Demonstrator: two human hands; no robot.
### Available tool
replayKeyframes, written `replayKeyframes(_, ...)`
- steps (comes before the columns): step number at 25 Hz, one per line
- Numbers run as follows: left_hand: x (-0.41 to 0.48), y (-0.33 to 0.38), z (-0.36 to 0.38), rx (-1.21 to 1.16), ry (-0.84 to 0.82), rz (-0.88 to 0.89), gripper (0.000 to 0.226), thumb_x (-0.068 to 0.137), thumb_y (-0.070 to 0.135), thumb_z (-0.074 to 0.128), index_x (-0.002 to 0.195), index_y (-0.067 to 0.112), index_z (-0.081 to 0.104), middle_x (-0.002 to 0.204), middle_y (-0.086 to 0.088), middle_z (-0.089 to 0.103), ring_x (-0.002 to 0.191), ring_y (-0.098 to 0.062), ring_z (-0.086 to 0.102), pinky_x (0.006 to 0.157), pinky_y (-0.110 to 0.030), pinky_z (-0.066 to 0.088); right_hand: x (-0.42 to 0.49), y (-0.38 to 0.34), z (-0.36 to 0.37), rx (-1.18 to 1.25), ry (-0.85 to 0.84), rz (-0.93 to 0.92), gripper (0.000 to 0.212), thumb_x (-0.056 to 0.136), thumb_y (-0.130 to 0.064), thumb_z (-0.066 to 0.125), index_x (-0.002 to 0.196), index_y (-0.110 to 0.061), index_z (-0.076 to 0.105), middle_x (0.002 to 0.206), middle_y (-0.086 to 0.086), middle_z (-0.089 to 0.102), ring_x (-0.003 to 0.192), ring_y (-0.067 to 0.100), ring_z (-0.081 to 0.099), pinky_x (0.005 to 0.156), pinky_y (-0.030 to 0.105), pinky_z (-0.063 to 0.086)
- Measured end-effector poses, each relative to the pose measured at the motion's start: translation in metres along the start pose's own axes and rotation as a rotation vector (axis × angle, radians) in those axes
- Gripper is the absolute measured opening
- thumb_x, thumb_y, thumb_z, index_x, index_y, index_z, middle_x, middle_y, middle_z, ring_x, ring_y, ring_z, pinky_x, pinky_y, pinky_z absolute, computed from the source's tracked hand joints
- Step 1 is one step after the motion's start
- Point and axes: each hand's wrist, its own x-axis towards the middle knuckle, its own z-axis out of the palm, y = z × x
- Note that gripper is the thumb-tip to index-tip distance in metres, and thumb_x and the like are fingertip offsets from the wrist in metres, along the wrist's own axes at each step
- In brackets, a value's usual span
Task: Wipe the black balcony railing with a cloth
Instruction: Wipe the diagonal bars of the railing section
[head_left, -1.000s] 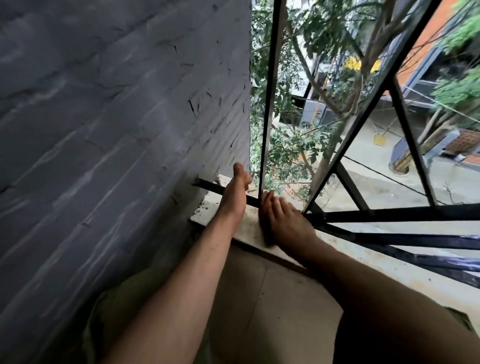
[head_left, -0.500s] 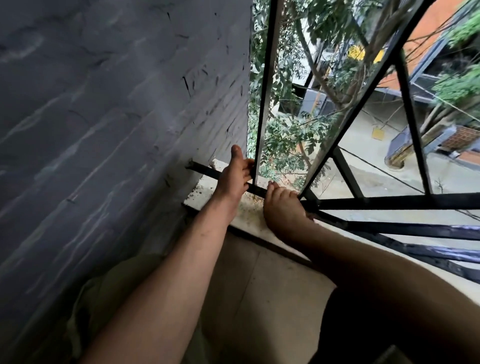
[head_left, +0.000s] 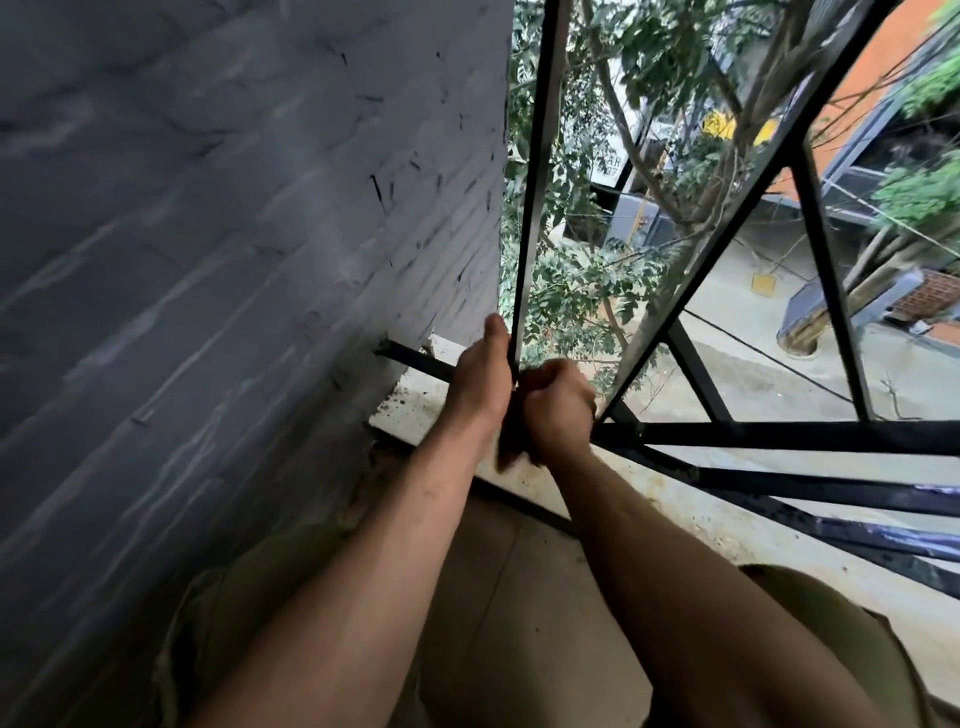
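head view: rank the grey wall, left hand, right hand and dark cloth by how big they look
1. grey wall, by far the largest
2. left hand and right hand, which look alike, so no ranking between them
3. dark cloth, smallest as seen, though the right hand's grip hides most of it

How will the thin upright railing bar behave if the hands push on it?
The upright bar is probably rigid: it looks like metal, part of the railing. Long and slim, it might flex slightly. Its smooth black surface likely lets the cloth slide.
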Motion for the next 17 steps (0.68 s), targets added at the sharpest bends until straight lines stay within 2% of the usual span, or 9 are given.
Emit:
replayKeyframes(1, 0.001, -0.002, 0.001, 0.026, 0.009, 0.017, 0.058, 0.105, 0.057, 0.026, 0.113, 0.018, 0.069, 0.118, -0.007, 0.068, 0.110, -0.023, 0.063, 0.097, -0.039, 0.050, 0.001, -0.008, 0.003, 0.313, 0.043, 0.071, 0.021, 0.094, -0.003, 0.058, 0.113, -0.009, 0.063, 0.094, 0.004, 0.066, 0.094, 0.028, 0.070, 0.061, 0.012, 0.047)
replayKeyframes(3, 0.001, -0.005, -0.002, 0.010, -0.004, 0.030, 0.050, 0.106, 0.053, 0.027, 0.102, 0.025, 0.068, 0.115, -0.004, 0.069, 0.107, -0.020, 0.065, 0.093, -0.037, 0.050, 0.002, -0.010, 0.007, 0.376, -0.006, -0.030, 0.015, 0.098, -0.012, 0.058, 0.112, -0.012, 0.063, 0.092, 0.003, 0.064, 0.089, 0.031, 0.070, 0.058, 0.014, 0.049)
replayKeyframes(5, 0.000, -0.003, -0.005, -0.041, -0.027, -0.006, 0.050, 0.106, 0.054, 0.027, 0.096, 0.025, 0.067, 0.112, -0.004, 0.070, 0.104, -0.017, 0.066, 0.089, -0.035, 0.050, 0.003, 0.013, 0.006, -0.382, -0.185, -0.510, 0.026, 0.094, -0.025, 0.064, 0.115, -0.012, 0.058, 0.100, 0.008, 0.060, 0.088, 0.033, 0.063, 0.066, 0.034, 0.050)
replayKeyframes(7, 0.000, -0.004, -0.005, -0.045, -0.013, -0.026, 0.053, 0.106, 0.054, 0.026, 0.105, 0.020, 0.067, 0.115, -0.003, 0.069, 0.105, -0.015, 0.064, 0.084, -0.032, 0.047, -0.002, 0.033, 0.002, -1.242, -0.107, -0.793, 0.040, 0.092, -0.032, 0.063, 0.121, -0.005, 0.054, 0.108, 0.015, 0.055, 0.094, 0.032, 0.055, 0.076, 0.040, 0.048)
replayKeyframes(10, -0.001, -0.010, -0.012, 0.074, 0.018, -0.058, 0.057, 0.105, 0.054, 0.029, 0.116, 0.012, 0.066, 0.123, -0.009, 0.067, 0.113, -0.024, 0.062, 0.091, -0.035, 0.045, -0.021, 0.039, -0.015, -1.689, -0.148, -0.885, 0.034, 0.101, -0.024, 0.045, 0.126, -0.002, 0.051, 0.115, 0.021, 0.053, 0.098, 0.032, 0.054, 0.076, 0.039, 0.042)
replayKeyframes(12, 0.000, -0.027, -0.025, 0.230, 0.089, -0.155, 0.054, 0.102, 0.054, 0.039, 0.111, 0.008, 0.067, 0.121, -0.014, 0.068, 0.112, -0.030, 0.063, 0.096, -0.040, 0.047, -0.028, 0.032, -0.032, -1.417, -0.199, -0.814, 0.025, 0.099, -0.020, 0.046, 0.119, -0.007, 0.053, 0.113, 0.016, 0.057, 0.095, 0.030, 0.057, 0.075, 0.038, 0.045)
replayKeyframes(13, -0.002, -0.033, -0.032, 0.240, 0.066, -0.246, 0.058, 0.099, 0.057, 0.044, 0.116, 0.007, 0.067, 0.123, -0.015, 0.068, 0.113, -0.032, 0.063, 0.096, -0.042, 0.049, -0.033, 0.023, -0.038, -1.084, -0.180, -0.724, 0.019, 0.097, -0.019, 0.052, 0.112, -0.009, 0.053, 0.107, 0.012, 0.058, 0.089, 0.026, 0.059, 0.070, 0.034, 0.049)
replayKeyframes(15, -0.015, -0.039, -0.035, 0.054, -0.130, -0.489, 0.066, 0.090, 0.069, 0.053, 0.121, 0.012, 0.068, 0.118, -0.012, 0.071, 0.109, -0.033, 0.066, 0.088, -0.044, 0.055, -0.044, 0.006, -0.033, -0.360, -0.187, -0.273, 0.018, 0.090, -0.013, 0.062, 0.104, -0.010, 0.051, 0.093, 0.005, 0.060, 0.076, 0.019, 0.061, 0.061, 0.027, 0.054)
replayKeyframes(17, -0.022, -0.044, -0.037, -0.256, -0.223, -0.492, 0.054, 0.084, 0.062, 0.069, 0.113, 0.017, 0.074, 0.111, -0.012, 0.075, 0.102, -0.033, 0.071, 0.084, -0.052, 0.059, -0.055, -0.012, -0.020, 0.124, -0.319, -0.057, 0.021, 0.087, -0.004, 0.061, 0.107, -0.009, 0.057, 0.097, 0.008, 0.069, 0.083, 0.020, 0.069, 0.071, 0.031, 0.060)
